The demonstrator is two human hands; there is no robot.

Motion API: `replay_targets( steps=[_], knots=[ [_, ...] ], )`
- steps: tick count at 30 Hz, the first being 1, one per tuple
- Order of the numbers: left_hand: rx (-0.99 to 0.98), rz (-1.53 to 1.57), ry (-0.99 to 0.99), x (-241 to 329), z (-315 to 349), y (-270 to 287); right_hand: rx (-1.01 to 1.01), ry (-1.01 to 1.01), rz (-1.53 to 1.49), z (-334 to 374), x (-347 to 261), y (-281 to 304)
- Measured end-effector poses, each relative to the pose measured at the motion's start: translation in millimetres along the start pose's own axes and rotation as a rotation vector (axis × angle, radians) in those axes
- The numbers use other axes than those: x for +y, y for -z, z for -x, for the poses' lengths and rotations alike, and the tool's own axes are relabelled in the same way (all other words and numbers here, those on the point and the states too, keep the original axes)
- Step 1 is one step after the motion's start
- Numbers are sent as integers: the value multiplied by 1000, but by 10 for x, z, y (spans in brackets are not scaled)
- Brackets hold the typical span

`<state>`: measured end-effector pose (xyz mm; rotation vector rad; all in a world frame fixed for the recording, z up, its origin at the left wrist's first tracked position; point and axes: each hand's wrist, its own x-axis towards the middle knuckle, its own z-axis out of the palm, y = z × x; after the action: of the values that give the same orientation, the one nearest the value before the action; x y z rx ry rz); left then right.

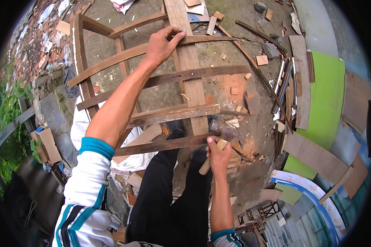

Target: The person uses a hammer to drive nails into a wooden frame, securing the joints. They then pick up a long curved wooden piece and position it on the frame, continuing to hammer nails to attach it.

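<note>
A frame of brown wooden slats lies before me, with several slats crossing a long upright plank (197, 92). My left hand (163, 45) rests on the far slat (127, 54) where it meets the plank. Its thumb and forefinger are pinched together, and whatever is between them is too small to make out. My right hand (219, 155) is wrapped round the wooden handle of a hammer (207, 164), beside the end of the nearest slat (169, 145). The hammer's dark metal head points away from me. On the second slat (160, 80), a small shiny spot shows over the plank.
Wood offcuts (261, 60) and chips litter the concrete floor. Long thin strips (251, 61) lie to the right, near a green board (323, 94) and brown panels (317, 158). Rubble (33, 61) and green plants (14, 103) are on the left. My legs (160, 185) are close below the frame.
</note>
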<state>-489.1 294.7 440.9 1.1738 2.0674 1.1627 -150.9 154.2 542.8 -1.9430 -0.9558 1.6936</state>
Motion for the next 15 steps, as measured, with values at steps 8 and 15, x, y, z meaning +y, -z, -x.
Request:
replay_targets(
  steps=[8,15],
  knots=[
    [110,7,-238,-175,-13,-64,-14,-35,0,-42,-59,-119],
    [135,-49,-427,-198,-29,-39,-63,55,47,-202,-390,-338]
  ],
)
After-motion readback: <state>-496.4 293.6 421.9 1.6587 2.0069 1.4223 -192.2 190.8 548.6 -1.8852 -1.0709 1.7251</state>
